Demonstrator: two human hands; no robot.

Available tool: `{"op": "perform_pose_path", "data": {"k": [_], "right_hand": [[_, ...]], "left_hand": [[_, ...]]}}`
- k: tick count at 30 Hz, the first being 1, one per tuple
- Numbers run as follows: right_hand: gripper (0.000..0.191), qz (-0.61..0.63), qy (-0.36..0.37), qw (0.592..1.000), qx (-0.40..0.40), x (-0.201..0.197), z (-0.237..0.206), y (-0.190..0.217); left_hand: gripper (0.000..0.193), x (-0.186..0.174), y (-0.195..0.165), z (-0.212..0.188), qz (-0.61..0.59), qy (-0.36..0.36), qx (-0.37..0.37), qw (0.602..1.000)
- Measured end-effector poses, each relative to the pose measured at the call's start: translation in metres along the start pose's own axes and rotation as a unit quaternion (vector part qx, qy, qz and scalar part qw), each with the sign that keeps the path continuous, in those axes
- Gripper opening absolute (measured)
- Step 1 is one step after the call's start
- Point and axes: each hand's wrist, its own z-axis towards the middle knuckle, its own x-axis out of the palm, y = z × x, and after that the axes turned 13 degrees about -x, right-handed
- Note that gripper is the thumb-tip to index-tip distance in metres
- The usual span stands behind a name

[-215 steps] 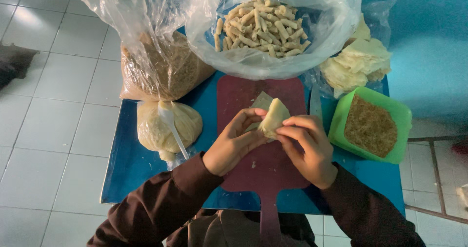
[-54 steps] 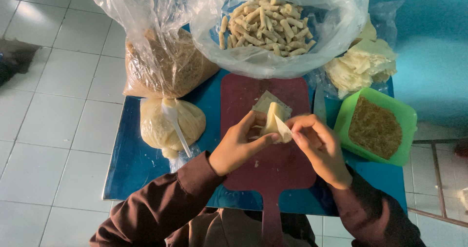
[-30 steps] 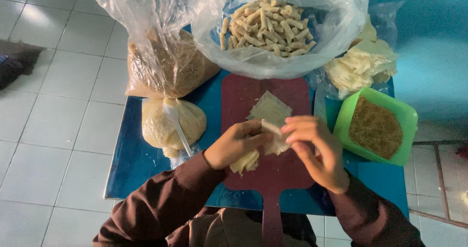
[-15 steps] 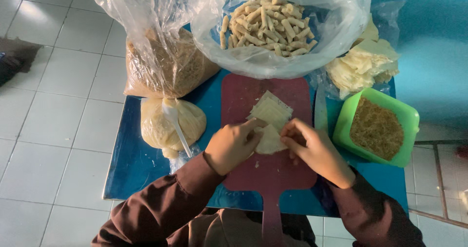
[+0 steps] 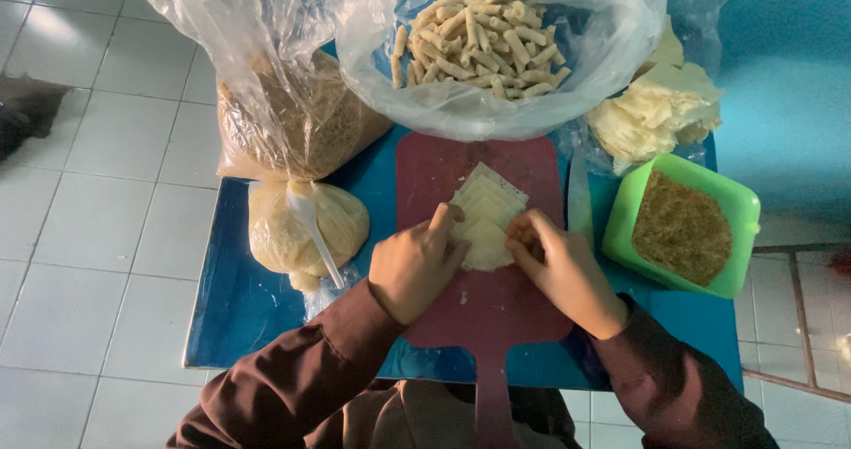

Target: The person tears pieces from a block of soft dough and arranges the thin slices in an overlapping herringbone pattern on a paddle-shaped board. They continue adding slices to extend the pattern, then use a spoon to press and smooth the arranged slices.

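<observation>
A stack of pale square wrapper sheets [image 5: 486, 203] lies on a dark red cutting board [image 5: 483, 303] on a small blue table [image 5: 239, 298]. My left hand [image 5: 415, 263] and my right hand [image 5: 558, 267] press from both sides on the nearest sheet [image 5: 487, 245], which is folded over into a small parcel. The fingertips of both hands touch it on the board. What is inside the fold is hidden.
A clear bag of finished rolls [image 5: 479, 37] sits at the back, a bag of brown crumbs [image 5: 292, 121] at back left, a bag of pale filling with a white spoon [image 5: 306, 223] at left. A green tub of crumbs [image 5: 681, 227] and a bag of wrappers [image 5: 656, 112] stand at right. White floor tiles surround the table.
The wrapper I held up in both hands came down onto the board. My hands now press it flat beside the stack of sheets.
</observation>
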Motion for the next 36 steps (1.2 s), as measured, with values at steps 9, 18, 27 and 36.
{"op": "perform_pose_path", "data": {"k": [9, 18, 27, 36], "right_hand": [[0.02, -0.032, 0.029, 0.999, 0.021, -0.006, 0.002, 0.005], [0.019, -0.039, 0.042, 0.998, 0.007, -0.008, 0.002, 0.012], [0.018, -0.039, 0.035, 0.999, -0.014, -0.007, 0.002, 0.011], [0.018, -0.046, 0.03, 0.998, -0.022, -0.008, 0.002, 0.013]], "left_hand": [[0.034, 0.002, 0.002, 0.001, 0.015, -0.009, -0.001, 1.0], [0.033, 0.001, 0.002, 0.001, 0.007, -0.01, -0.001, 1.0], [0.033, 0.001, 0.003, 0.001, 0.021, -0.007, -0.008, 1.0], [0.033, 0.001, 0.006, 0.002, 0.023, -0.017, 0.008, 1.0]]}}
